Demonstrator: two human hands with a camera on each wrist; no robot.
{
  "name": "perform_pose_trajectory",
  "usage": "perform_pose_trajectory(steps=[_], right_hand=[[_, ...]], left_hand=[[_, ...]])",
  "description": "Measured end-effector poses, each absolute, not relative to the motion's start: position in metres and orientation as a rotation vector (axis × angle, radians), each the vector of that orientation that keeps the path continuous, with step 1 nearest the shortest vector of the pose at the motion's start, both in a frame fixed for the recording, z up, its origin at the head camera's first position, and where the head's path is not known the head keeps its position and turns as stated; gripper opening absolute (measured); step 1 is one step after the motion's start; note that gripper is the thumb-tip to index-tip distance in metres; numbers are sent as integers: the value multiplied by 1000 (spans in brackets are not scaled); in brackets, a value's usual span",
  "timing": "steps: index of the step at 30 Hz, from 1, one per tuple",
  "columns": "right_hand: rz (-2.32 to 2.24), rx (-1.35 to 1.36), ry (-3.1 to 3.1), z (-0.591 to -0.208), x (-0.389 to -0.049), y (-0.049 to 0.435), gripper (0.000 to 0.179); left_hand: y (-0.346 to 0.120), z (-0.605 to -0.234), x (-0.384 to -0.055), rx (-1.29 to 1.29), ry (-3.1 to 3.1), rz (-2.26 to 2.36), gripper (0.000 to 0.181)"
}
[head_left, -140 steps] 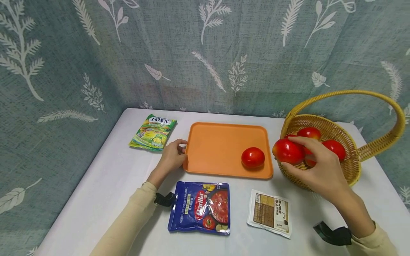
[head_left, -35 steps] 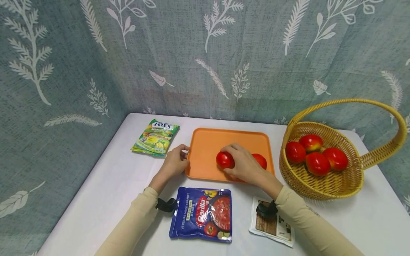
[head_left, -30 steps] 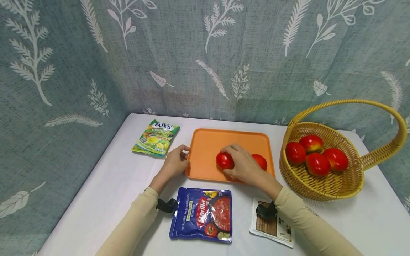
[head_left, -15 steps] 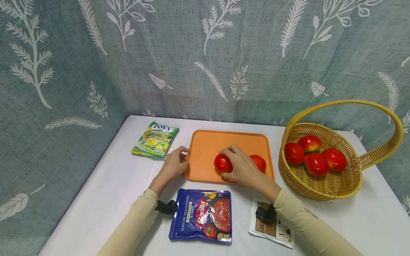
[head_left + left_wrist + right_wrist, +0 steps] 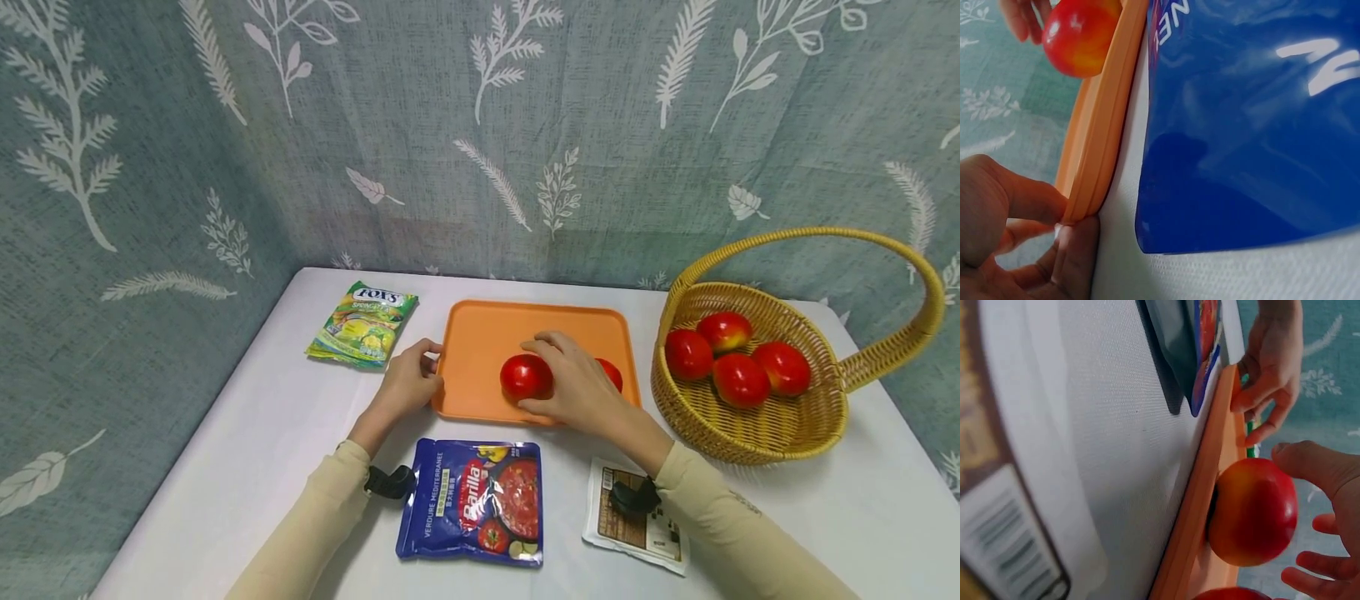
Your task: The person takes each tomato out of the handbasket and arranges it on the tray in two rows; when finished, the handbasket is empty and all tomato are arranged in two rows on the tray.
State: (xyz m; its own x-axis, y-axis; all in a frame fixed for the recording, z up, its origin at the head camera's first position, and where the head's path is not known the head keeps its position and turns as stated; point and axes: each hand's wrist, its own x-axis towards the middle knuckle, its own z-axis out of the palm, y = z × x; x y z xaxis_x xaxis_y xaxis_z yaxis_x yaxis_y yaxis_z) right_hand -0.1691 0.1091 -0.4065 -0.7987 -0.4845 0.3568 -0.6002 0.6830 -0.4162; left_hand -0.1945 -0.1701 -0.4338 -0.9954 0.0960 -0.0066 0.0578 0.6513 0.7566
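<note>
At mid-frame our right hand (image 5: 573, 387) is spread wide by a red fruit (image 5: 525, 377) on the orange tray (image 5: 480, 333); our left hand (image 5: 408, 382) pinches its left edge. Placing seems nearly done; next probably calls for withdrawing cleanly.

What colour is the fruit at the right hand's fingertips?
Red shading to orange-yellow; the fruit shows best in the right wrist view.
</note>
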Motion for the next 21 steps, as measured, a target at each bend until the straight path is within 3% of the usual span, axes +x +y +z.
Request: perform_pose_trajectory(steps=[15, 21], right_hand=[[802, 872, -2615, -390, -145, 140, 71], [815, 840, -2561, -381, -136, 155, 58]], left_hand=[[-168, -433, -195, 123, 2808, 1267, 48], [-169, -432, -196, 115, 2804, 1248, 49]])
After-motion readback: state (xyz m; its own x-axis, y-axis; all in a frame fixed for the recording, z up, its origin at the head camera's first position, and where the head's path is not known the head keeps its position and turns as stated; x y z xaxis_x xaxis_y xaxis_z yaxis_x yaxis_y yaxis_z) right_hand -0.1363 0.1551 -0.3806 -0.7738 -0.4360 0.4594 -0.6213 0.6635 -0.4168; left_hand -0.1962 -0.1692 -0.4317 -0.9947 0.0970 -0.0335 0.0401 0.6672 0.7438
